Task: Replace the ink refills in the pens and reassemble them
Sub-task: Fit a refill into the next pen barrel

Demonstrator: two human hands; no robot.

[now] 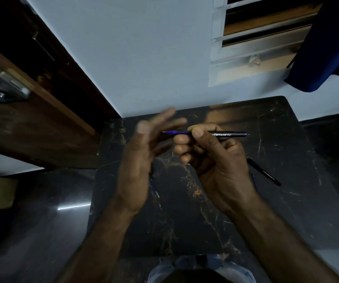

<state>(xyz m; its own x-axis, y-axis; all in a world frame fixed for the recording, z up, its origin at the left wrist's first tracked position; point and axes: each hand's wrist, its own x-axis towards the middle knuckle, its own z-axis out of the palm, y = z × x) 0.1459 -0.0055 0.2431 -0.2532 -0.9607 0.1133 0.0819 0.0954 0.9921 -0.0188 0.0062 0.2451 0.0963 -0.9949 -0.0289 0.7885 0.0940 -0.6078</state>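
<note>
Fingers point(164, 119) of the left hand point(142, 160) spread open and blurred, holding nothing; palm faces the pen tip, probably poised to take or seat the next part. Beneath this hand, a thin blue piece point(154, 186) lies on the desk point(185, 221), likely a refill, too dim to confirm. Right hand point(211, 156) closed on the pen point(221, 134): thumb on top, fingers curled under the black barrel, held level above the desk. Blue refill tip point(172, 132) sticks out at the left end, pointing toward the open hand, so refill appears inserted and front piece not yet fitted. Second black pen point(264, 172) rests on the desk just right of the right wrist, untouched. No containers visible; parts lie loose on the dark marbled surface.
</note>
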